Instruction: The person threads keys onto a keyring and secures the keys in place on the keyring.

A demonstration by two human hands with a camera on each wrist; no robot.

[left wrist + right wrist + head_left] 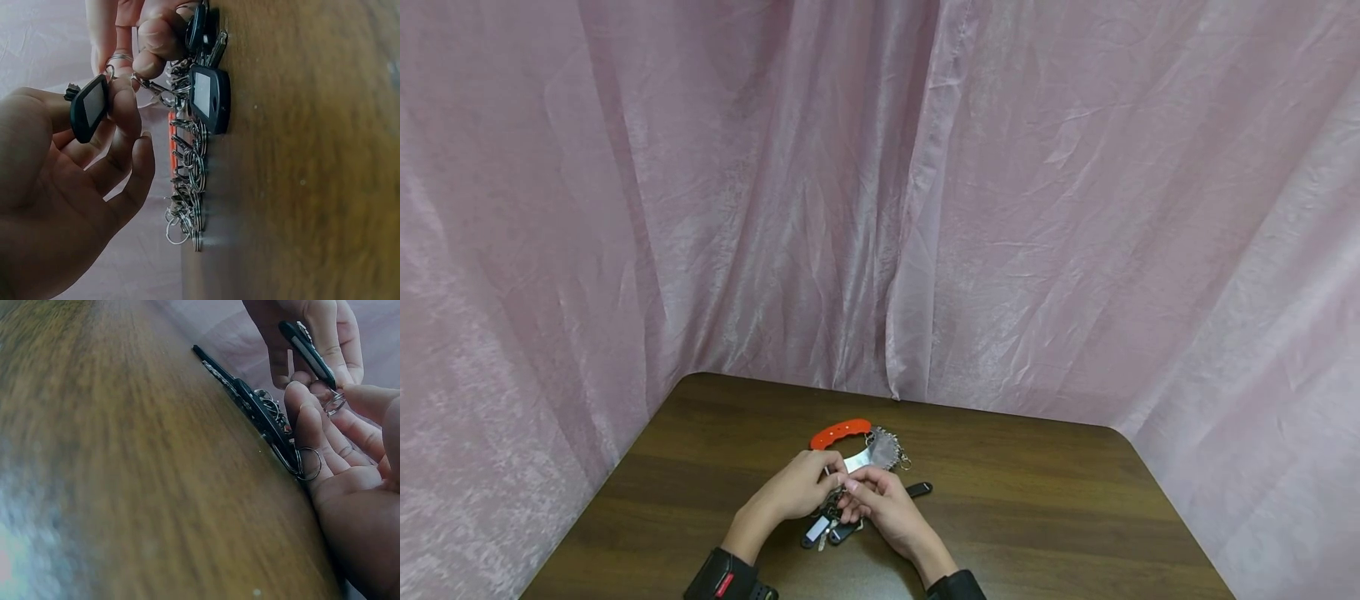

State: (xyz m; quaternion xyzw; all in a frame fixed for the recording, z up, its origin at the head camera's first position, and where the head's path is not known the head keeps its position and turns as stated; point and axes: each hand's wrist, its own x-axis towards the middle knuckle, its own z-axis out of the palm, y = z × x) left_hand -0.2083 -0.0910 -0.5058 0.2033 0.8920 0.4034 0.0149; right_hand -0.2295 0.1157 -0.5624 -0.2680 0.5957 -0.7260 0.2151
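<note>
A large metal key ring with an orange grip (841,432) lies on the table, and many small clips and split rings hang along its edge in the left wrist view. Over its near side my two hands meet. My left hand (797,487) holds a black key tag (92,107) with a white label and a key behind it. At the tag's end, my right hand (883,508) pinches a small split ring (335,403) between thumb and finger. A metal clip (145,81) shows beside these fingertips. Another labelled black tag (211,99) sits below the hands.
More black tags with keys lie by the hands on the brown wooden table (1037,492), one black tag (919,489) out to the right. Pink curtains (820,208) hang behind the table's far edge and along its sides.
</note>
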